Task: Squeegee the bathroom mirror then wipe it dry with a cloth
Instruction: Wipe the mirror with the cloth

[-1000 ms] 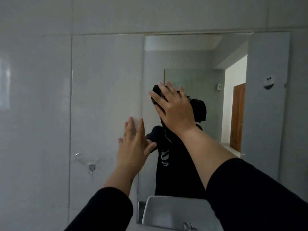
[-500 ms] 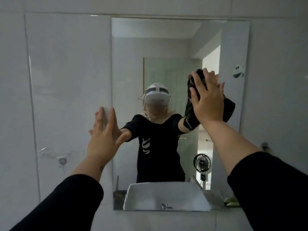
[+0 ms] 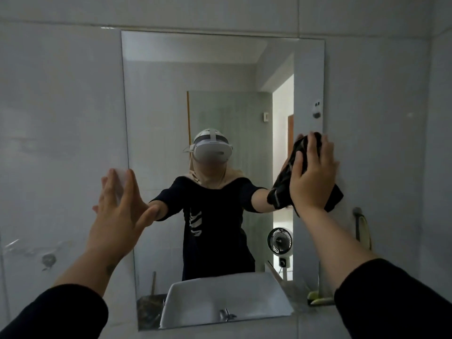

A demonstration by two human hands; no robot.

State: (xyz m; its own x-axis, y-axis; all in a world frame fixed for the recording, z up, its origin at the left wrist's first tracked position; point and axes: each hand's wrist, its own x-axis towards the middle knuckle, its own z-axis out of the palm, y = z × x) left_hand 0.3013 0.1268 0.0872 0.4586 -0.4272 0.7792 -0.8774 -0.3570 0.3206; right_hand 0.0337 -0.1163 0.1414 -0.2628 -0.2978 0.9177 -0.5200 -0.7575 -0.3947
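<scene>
A frameless rectangular mirror (image 3: 156, 99) hangs on the pale tiled wall straight ahead. My right hand (image 3: 311, 177) presses a dark cloth (image 3: 281, 192) flat against the glass at the mirror's right edge, about mid height, fingers spread over the cloth. My left hand (image 3: 119, 211) rests open and flat at the mirror's left edge, half on the wall, fingers apart and holding nothing. No squeegee shows anywhere in the head view.
The mirror reflects a person in a black top, a white basin (image 3: 220, 299) with a tap, and a small fan (image 3: 280, 241). A wall hook (image 3: 49, 260) sits low left. A bar-shaped fitting (image 3: 362, 228) hangs on the wall right of the mirror.
My right hand has swept the cloth from the mirror's middle across to its right edge and slightly down. The left hand stays at the left edge. My view has shifted right and back.
</scene>
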